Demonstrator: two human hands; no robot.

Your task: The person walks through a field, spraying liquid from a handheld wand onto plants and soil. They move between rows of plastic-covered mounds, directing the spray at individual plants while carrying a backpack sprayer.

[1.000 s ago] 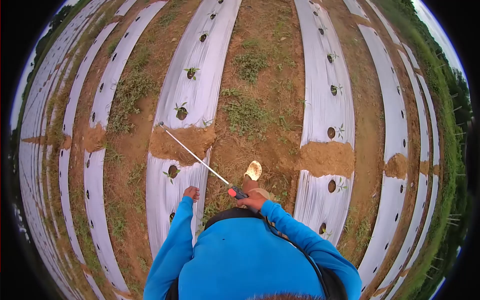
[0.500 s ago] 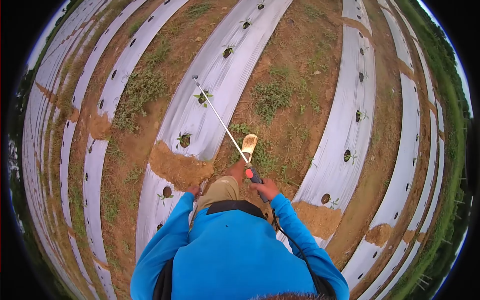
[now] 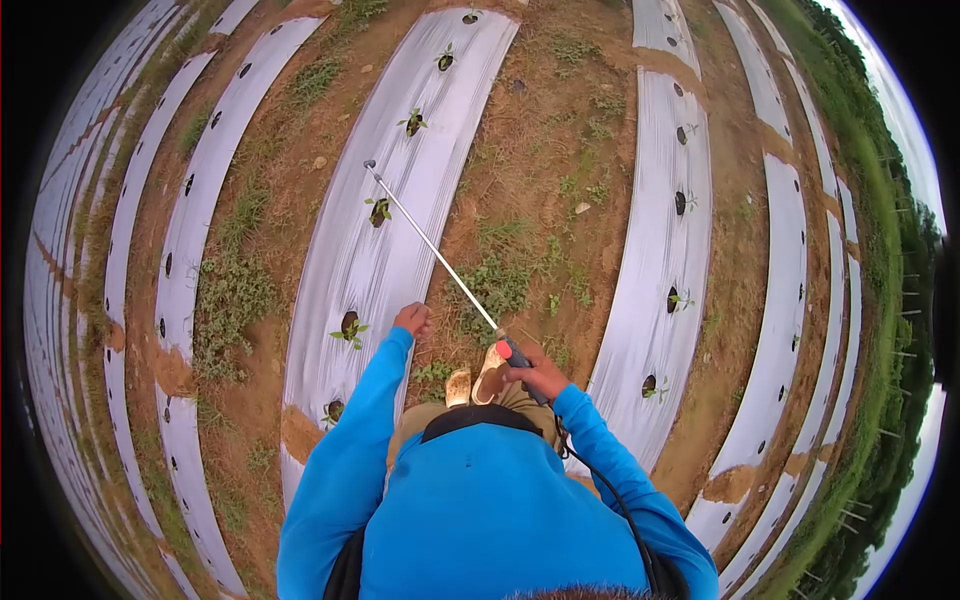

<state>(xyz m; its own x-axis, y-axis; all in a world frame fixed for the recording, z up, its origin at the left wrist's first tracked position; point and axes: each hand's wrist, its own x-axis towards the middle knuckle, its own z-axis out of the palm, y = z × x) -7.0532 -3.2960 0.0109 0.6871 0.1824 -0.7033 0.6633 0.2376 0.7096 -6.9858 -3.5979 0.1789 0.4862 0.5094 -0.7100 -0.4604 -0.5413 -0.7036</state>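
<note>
My right hand (image 3: 539,375) is closed around the dark grip of a spray wand (image 3: 436,252), which has a red part near the handle. The long thin lance points forward and left, its nozzle (image 3: 370,164) above the plastic-covered bed. A black hose (image 3: 600,489) runs from the handle along my right arm. My left hand (image 3: 413,321) is held out over the bed's right edge, fingers loosely curled with nothing visible in them. Near the nozzle, a seedling (image 3: 379,211) grows from a dark hole in the plastic. Another seedling (image 3: 350,328) stands left of my left hand.
Silvery plastic mulch (image 3: 330,270) covers the bed at my left, and a parallel bed (image 3: 655,240) lies to the right. Weeds (image 3: 495,290) grow on the soil path ahead of my shoes (image 3: 490,376). More mulched rows extend on both sides, with grass and trees far right.
I have stepped forward along the path, and both shoes now show. My left hand has swung forward from beside my hip. The wand stays in my right hand, its nozzle past different seedlings.
</note>
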